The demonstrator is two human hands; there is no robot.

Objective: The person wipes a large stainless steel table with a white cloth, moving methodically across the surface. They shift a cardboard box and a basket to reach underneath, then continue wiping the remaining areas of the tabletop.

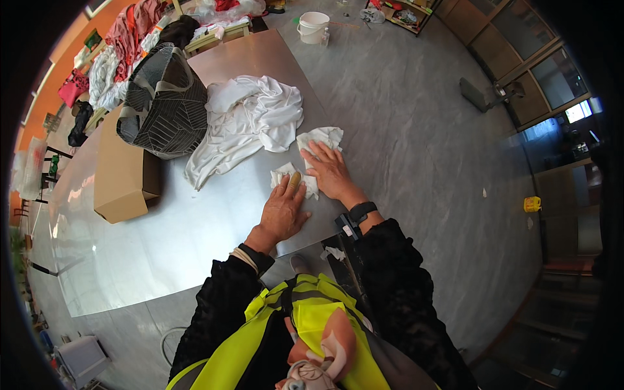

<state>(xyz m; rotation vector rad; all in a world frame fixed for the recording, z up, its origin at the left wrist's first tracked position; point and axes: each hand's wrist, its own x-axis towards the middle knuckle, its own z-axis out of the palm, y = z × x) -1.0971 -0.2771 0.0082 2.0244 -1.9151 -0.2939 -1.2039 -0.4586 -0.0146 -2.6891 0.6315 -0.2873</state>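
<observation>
My left hand (283,210) rests palm down on a small crumpled white cloth (280,171), one finger wearing a yellowish cover. Just beyond it to the right, my right hand (330,171) lies with fingers spread on another white cloth (321,134) near the right edge of the shiny metal-topped table (195,243). These cloths seem to meet or overlap between the hands; their undersides are hidden. Farther up the table is a rumpled heap of white satiny fabric (258,114).
A dark patterned tote bag (170,112) stands behind a cardboard box (119,183) on the table's left. On the grey floor are a white bucket (313,28), a platform scale (475,95) and a yellow container (532,204). Piled fabrics (129,39) occupy the upper left.
</observation>
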